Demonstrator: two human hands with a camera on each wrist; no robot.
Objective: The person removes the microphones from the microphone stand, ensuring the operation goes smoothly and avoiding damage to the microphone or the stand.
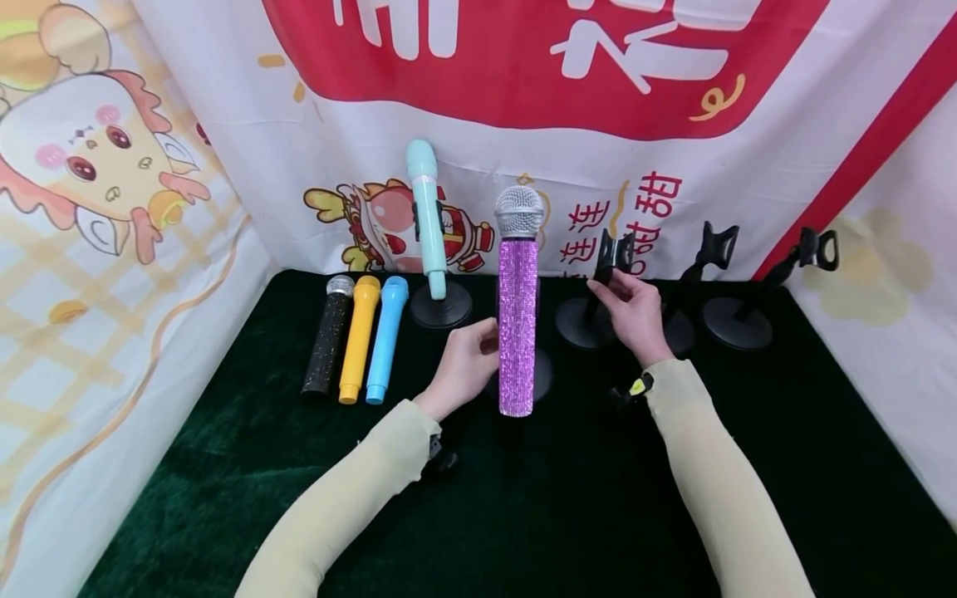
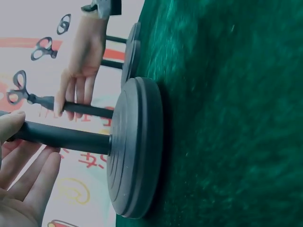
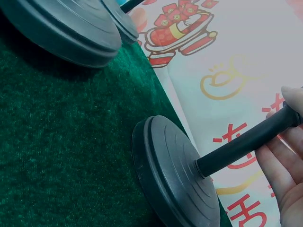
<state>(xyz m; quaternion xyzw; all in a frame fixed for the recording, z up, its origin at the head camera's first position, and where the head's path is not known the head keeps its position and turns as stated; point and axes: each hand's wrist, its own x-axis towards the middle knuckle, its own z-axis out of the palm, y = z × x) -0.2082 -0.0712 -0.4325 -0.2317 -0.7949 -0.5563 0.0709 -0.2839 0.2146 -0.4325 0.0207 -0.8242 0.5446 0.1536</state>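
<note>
A microphone with a silver mesh head and a glittery purple handle (image 1: 517, 324) stands upright, overlapping its black stand in the head view. My left hand (image 1: 465, 365) is behind its handle. In the left wrist view, the thumb and fingers of that hand hold the stand's black post (image 2: 71, 138), above its round base (image 2: 137, 156). To the right, my right hand (image 1: 634, 316) grips a second microphone stand just under its bare clip (image 1: 615, 249). The right wrist view shows the fingers round this stand's post (image 3: 241, 144), with its disc base (image 3: 175, 175) on the green cloth.
A mint microphone (image 1: 428, 216) leans in a stand at the back left. Beside it lie a black speckled microphone (image 1: 327, 340), a yellow one (image 1: 360, 340) and a blue one (image 1: 387, 340). Two bare stands, one with its clip (image 1: 719, 245) and another with its base (image 1: 737, 324), stand at right.
</note>
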